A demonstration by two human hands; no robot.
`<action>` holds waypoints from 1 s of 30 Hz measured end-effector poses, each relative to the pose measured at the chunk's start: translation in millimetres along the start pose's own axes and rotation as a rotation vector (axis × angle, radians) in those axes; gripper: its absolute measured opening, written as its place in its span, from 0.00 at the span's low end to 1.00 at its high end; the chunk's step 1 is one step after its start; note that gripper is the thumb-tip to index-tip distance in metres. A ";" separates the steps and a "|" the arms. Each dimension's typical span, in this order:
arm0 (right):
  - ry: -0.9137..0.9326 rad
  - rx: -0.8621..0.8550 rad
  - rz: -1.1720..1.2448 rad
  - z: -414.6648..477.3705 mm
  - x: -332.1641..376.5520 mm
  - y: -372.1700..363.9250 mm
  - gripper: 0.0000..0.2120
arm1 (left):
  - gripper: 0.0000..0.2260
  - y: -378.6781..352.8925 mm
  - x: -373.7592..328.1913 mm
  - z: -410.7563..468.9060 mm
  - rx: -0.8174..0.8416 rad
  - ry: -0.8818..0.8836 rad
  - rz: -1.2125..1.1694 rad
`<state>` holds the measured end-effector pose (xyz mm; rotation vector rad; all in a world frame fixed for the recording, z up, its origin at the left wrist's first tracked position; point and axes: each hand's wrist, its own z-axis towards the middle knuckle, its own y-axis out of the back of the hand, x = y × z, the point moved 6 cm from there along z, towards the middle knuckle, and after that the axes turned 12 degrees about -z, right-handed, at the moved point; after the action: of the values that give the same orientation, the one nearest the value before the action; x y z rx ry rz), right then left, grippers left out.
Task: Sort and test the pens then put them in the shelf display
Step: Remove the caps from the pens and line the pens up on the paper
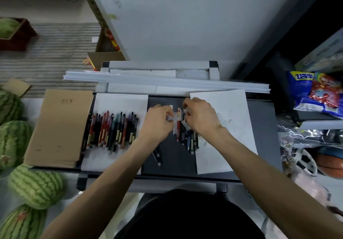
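A row of several pens [113,130] with red, black, teal and purple barrels lies on a white sheet [120,99] at the left of the dark table [263,127]. A smaller bunch of pens [187,136] lies at the table's middle, beside a second white sheet [233,116]. My left hand [157,121] and my right hand [200,116] meet over this bunch. Both pinch a small clear piece [171,119] next to a red pen [178,125]; blur hides what it is. One dark pen [157,156] lies alone nearer to me.
A brown cardboard folder [57,127] lies at the table's left end. Long white plastic strips [167,80] run along the far edge. Watermelons [35,186] sit on the floor at left. Snack bags [315,92] and balls [304,162] crowd the right side.
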<state>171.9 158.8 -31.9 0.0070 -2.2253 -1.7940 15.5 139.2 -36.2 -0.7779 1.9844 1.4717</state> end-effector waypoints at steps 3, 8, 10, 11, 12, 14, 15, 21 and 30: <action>-0.132 -0.016 0.020 -31.3 -47.0 0.6 0.12 | 0.08 -34.2 -33.2 -1.8 0.083 -0.101 0.020; -0.242 -0.011 0.050 -61.7 -99.4 1.8 0.13 | 0.09 -86.8 -71.2 2.9 0.180 -0.140 -0.018; -0.262 -0.010 0.067 -67.0 -109.6 2.2 0.14 | 0.09 -101.4 -78.3 5.8 0.196 -0.116 -0.021; -0.264 -0.010 0.071 -68.8 -112.4 2.1 0.14 | 0.09 -106.9 -80.5 6.7 0.202 -0.105 -0.015; -0.263 -0.008 0.073 -69.9 -114.0 1.8 0.14 | 0.09 -111.8 -81.5 8.0 0.209 -0.093 -0.011; -0.258 0.002 0.068 -70.5 -115.7 1.3 0.15 | 0.09 -116.8 -83.5 8.8 0.211 -0.085 -0.002; -0.256 0.009 0.062 -70.3 -116.0 0.9 0.16 | 0.09 -117.5 -84.7 8.5 0.210 -0.092 0.008; -0.217 -0.006 -0.002 -69.6 -110.1 4.7 0.15 | 0.11 -104.5 -81.0 6.7 0.162 -0.119 0.030; -0.040 0.012 -0.123 -45.3 -45.3 10.4 0.11 | 0.10 -36.9 -40.7 -5.9 0.054 -0.126 0.106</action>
<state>227.2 125.9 -23.1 0.1143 -2.3102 -1.8586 69.5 130.1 -29.4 -0.5501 1.9873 1.4822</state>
